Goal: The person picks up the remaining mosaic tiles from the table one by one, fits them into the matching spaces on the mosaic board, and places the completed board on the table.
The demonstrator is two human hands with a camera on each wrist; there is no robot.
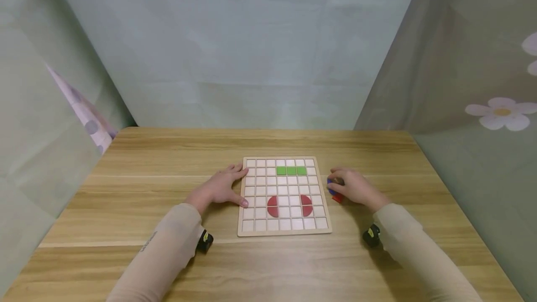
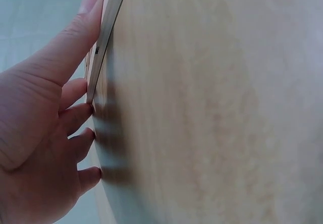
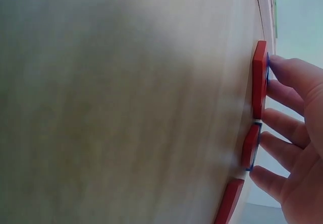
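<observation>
A wooden grid board (image 1: pixel 285 233) lies on the table between both hands. Three green squares (image 1: pixel 291 170) form a row near its top; red quarter-round pieces (image 1: pixel 272 201) make two half discs lower down. My left hand (image 1: pixel 222 186) spreads over the board's left edge, its thumb (image 2: pixel 89 4) on the rim and its other fingers reaching along the side. Just right of the board, my right hand (image 1: pixel 352 186) is over a small group of pieces. Its fingertips touch thin blue pieces (image 1: pixel 330 187) beside red pieces (image 3: pixel 259 77), and the palm hides part of them.
Another red piece (image 3: pixel 229 202) lies nearer the right wrist camera. The wood-grain table (image 1: pixel 285 269) ends at a pale cloth backdrop (image 1: pixel 260 59), with cloth also hanging at both sides. A dark wrist camera sits under each sleeve.
</observation>
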